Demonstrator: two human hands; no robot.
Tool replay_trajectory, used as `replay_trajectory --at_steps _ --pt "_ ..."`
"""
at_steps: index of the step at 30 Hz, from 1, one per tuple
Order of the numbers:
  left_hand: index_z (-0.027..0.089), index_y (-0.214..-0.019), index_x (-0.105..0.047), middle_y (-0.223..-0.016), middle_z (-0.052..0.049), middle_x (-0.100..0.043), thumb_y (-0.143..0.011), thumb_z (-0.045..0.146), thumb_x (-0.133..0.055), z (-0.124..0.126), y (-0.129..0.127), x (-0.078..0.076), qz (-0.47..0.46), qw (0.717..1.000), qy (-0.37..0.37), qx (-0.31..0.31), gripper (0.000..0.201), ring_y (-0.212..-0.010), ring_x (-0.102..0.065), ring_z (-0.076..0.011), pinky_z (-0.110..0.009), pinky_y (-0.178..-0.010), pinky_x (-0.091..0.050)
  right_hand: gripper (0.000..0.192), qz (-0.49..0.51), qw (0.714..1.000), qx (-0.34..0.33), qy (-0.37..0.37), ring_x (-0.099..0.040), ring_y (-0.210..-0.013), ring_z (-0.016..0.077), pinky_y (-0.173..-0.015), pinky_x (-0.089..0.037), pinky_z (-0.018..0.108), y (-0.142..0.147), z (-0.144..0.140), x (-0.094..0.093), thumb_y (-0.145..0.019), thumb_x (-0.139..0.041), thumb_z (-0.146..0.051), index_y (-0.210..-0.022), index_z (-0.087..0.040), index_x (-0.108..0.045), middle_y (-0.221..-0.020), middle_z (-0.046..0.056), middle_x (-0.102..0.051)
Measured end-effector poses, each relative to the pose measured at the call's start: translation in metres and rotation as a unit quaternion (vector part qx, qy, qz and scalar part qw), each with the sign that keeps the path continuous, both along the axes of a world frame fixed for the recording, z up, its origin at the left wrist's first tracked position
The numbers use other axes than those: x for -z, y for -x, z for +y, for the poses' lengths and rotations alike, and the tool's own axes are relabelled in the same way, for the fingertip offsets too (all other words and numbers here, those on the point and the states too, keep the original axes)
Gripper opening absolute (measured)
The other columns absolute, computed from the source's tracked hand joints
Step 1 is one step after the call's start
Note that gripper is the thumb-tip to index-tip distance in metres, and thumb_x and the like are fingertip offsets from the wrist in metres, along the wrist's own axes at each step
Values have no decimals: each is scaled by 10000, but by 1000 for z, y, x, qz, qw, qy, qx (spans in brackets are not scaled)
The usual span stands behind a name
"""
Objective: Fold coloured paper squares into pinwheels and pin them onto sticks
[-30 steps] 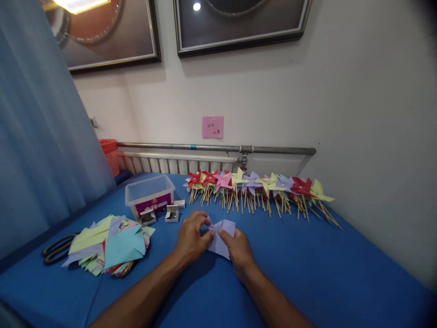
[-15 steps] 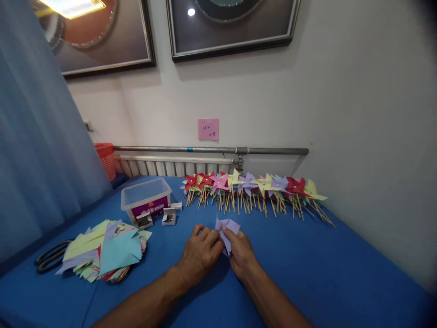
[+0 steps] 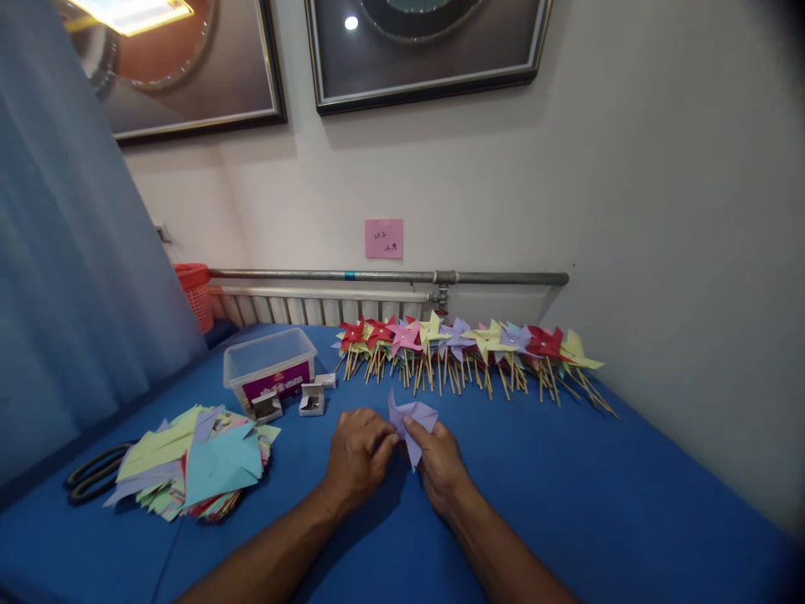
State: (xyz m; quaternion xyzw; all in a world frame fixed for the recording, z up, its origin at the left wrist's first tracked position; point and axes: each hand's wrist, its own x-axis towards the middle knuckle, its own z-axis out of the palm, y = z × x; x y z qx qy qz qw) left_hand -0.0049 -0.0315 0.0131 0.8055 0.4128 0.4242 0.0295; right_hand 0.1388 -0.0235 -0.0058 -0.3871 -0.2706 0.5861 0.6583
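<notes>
Item: lilac paper piece (image 3: 412, 417), folded, pinched between my left hand (image 3: 360, 457) and right hand (image 3: 442, 464) just above the blue table (image 3: 604, 495); finished pinwheels (image 3: 465, 340) beyond.

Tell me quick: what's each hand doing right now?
Left hand: closed, pinching the purple paper at its left edge.
Right hand: closed, pinching the same paper from the right.

Lilac paper piece (image 3: 412, 418) on blue tablecloth (image 3: 566, 495)
</notes>
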Motion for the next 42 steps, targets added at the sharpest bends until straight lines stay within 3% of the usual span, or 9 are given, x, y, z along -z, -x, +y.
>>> replay_trajectory --at_steps 7,19,27,34,42 --pt "188 -634 -658 -689 24 -664 -849 211 -710 2 -3 -5 -49 989 111 -81 222 -741 -611 -153 -334 -796 -339 349 -11 1000 -6 -6 -655 -655 179 -665 -500 302 5 -2 3 -601 -908 -377 -863 -189 -775 -724 5 -758" --pt "190 -581 -628 -669 7 -666 -799 262 -707 5 -2 -12 -57 972 193 -123 243 -680 -588 -149 -295 -715 -361 371 -19 999 -29 -24 -683 -709 190 -686 -515 301 8 -1 8 -621 -910 -414 -890 -194 -779 -796 26 -785" --pt "195 -570 -623 -656 16 -664 -789 261 -696 5 -1 -14 -49 966 208 -143 240 -660 -580 -141 -290 -678 -340 412 -55 997 -40 -27 -715 -749 221 -729 -535 329 9 0 12 -630 -897 -452 -929 -193 -783 -829 45 -802" --pt "190 -572 -622 -659 11 -669 -791 270 -688 4 -2 -14 -43 966 214 -142 242 -652 -578 -146 -294 -679 -335 342 -62 997 -29 -19 -725 -732 231 -674 -540 319 9 -3 6 -636 -881 -419 -879 -202 -778 -824 42 -805" --pt "191 -578 -620 -665 8 -671 -792 274 -706 5 -3 -10 -32 970 196 -144 245 -679 -588 -152 -300 -712 -350 319 -62 998 -18 -6 -719 -698 225 -643 -529 312 9 0 13 -649 -872 -416 -868 -208 -771 -808 36 -803"
